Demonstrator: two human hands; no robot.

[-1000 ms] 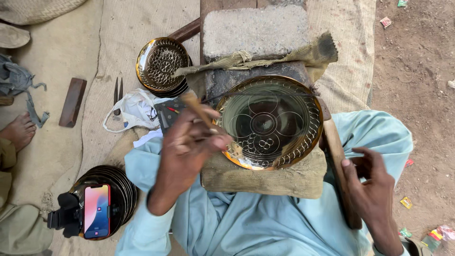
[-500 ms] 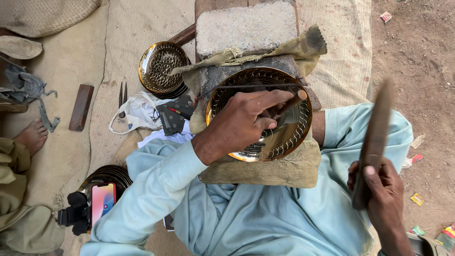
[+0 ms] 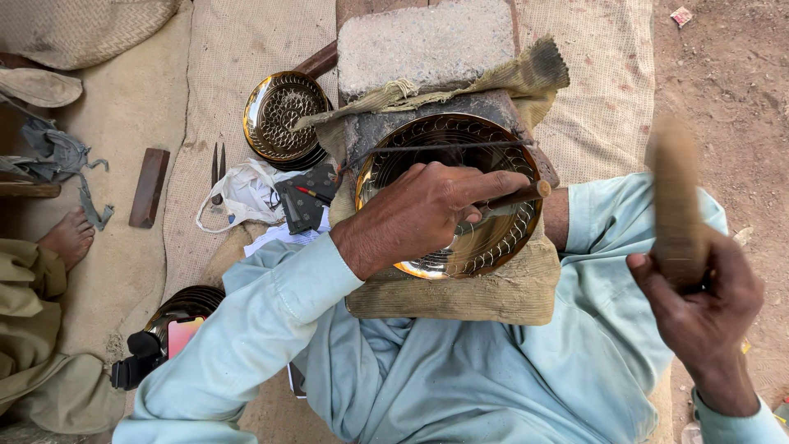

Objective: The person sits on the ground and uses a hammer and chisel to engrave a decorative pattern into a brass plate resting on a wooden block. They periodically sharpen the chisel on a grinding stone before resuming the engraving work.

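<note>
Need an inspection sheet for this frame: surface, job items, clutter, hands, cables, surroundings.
Surface: woven mat on the ground, with a padded block under the work.
Job's things: brass plate with pierced pattern lies on the block; thin punch tool is held over it; wooden mallet is raised, blurred.
Clutter: second brass plate, white bag, pliers, wood piece, dark plate stack, phone on mount.
Grippers: left hand grips the punch tool; right hand grips the mallet.
Cables: nothing seen.
Surroundings: stone slab, another person's bare foot, bare dirt.
</note>
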